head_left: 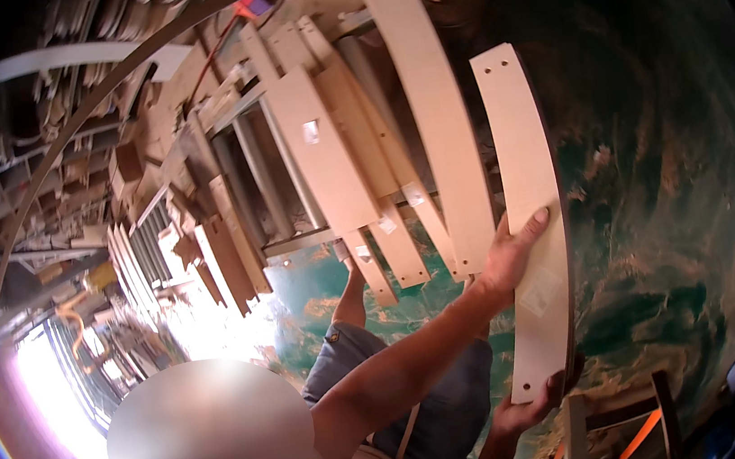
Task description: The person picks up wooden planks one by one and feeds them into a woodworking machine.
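Both my hands hold one long board upright over the green floor.

My left hand [511, 258] is clamped on the board [530, 211] at mid-length, thumb laid across its pale face, and my right hand [522, 411] cups the bottom end with fingers closed around the edge. I judge the two-point hold keeps such a long, narrow piece from swinging. Its long axis runs near vertical in the view, the top end with two small holes pointing away from me, the lower end with one hole near my body. A pale label sits on its lower half. The board hangs just right of a roller conveyor [288, 166] loaded with similar planks [323, 157]; a person's blue sleeve [354, 349] shows below.
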Motion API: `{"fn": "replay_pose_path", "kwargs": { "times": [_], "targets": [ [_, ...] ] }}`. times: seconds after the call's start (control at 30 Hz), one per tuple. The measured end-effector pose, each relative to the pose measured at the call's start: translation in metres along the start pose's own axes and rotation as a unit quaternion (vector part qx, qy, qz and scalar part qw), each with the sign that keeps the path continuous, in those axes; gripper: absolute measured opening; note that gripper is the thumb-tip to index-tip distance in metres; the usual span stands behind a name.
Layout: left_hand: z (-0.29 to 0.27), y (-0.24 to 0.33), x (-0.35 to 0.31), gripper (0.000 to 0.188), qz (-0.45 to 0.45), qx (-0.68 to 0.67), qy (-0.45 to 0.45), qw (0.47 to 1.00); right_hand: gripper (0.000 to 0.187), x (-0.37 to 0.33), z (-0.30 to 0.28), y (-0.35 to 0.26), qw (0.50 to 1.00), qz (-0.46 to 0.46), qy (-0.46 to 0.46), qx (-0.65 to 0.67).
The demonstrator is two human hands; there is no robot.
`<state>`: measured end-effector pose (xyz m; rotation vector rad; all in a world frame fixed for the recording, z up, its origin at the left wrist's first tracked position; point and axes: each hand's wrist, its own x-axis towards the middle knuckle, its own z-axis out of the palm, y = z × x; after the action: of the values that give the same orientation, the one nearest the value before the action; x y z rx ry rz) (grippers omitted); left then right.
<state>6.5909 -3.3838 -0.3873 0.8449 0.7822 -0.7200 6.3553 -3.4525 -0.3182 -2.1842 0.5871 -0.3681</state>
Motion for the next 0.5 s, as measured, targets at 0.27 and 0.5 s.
{"fn": "replay_pose_path", "kwargs": {
  "times": [0.27, 0.5],
  "targets": [
    [-0.087, 0.072, -0.067, 0.059, 0.031, -0.116, 0.059, 0.991, 0.060, -0.028, 0.052, -0.053, 0.952, 0.246, -0.044, 0.178],
    [-0.269, 0.136, -0.046, 0.071, 0.165, 0.028, 0.154, 0.974, 0.063, -0.063, 0.188, -0.086, 0.860, 0.314, -0.289, 0.279]
  ]
}}
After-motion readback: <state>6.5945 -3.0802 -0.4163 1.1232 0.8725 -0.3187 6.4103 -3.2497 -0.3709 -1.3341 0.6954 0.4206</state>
